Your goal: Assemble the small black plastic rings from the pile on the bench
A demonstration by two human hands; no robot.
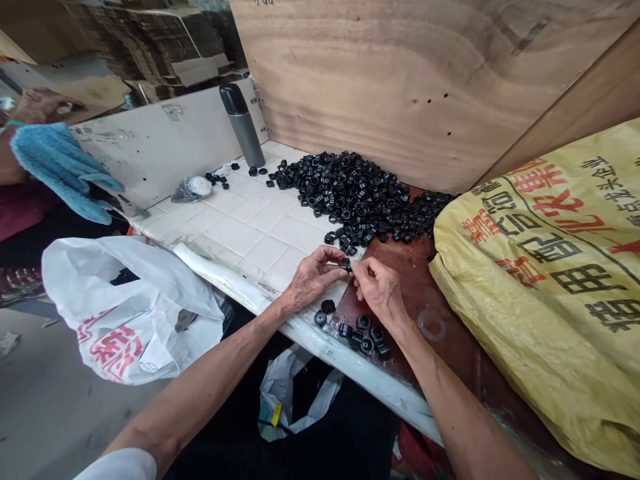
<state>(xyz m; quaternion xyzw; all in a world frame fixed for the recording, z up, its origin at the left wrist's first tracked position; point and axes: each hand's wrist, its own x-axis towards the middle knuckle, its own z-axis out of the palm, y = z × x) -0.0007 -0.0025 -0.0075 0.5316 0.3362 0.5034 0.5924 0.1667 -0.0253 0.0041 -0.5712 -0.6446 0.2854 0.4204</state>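
Note:
Between the fingertips of both hands is a small black plastic ring-shaped part [345, 265], held just above the table. My left hand [316, 275] pinches it from the left side. My right hand [377, 285] grips its right side with thumb and forefinger. Fingers cover much of the part. A large heap of similar black parts [350, 187] lies beyond the hands. Nearer to me, by the table's front edge, several loose black caps [367, 345] lie in a small group, some showing their round faces.
A grey thermos flask [245, 130] stands at the back left, near a small plastic bag [193, 189]. A yellow printed sack [550, 267] covers the right side. White bags [135, 300] hang at the front left. Another person's arm [15, 147] and a blue towel [63, 167] are far left.

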